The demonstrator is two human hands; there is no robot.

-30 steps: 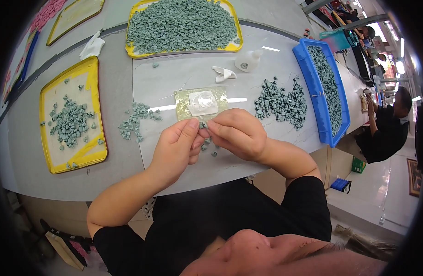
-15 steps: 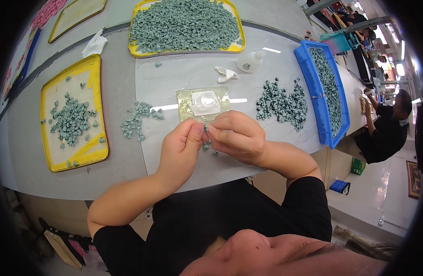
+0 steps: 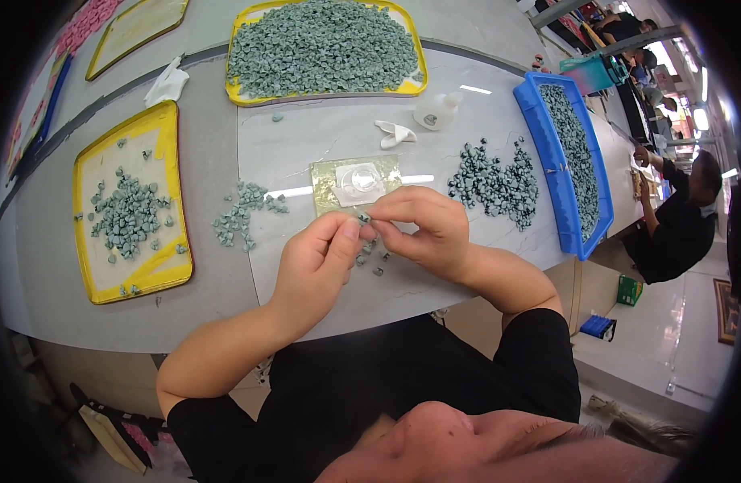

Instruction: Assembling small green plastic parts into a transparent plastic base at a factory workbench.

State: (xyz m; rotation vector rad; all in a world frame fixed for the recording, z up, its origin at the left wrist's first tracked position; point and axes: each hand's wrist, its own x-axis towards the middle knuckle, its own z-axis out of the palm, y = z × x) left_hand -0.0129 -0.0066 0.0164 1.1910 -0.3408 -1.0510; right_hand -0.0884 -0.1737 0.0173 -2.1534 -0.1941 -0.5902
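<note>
Above the near middle of the table, my left hand (image 3: 318, 262) pinches a small grey-green piece (image 3: 362, 218) between thumb and finger. My right hand (image 3: 427, 233) meets it from the other side, its bent fingertips closed at the same piece. Fingers hide most of its shape. Several loose pieces (image 3: 378, 271) lie on the table under my hands. Just beyond them is a shiny yellowish square plate (image 3: 322, 179) bearing white paper and a small clear round dish (image 3: 361, 177).
Left: a yellow-rimmed tray (image 3: 172, 161) of pieces and a loose pile (image 3: 246, 211). Right: a dark-edged pile (image 3: 495, 183) and a blue bin (image 3: 540, 121). Beyond stand a full yellow tray (image 3: 424, 60), a white bottle (image 3: 436, 111) and a crumpled white cloth (image 3: 396, 134). A co-worker (image 3: 680, 209) sits far right.
My right fingers have loosened and shifted slightly, the thumb now further from the index finger. More of the piece shows at the fingertips. The co-worker's arm has moved.
</note>
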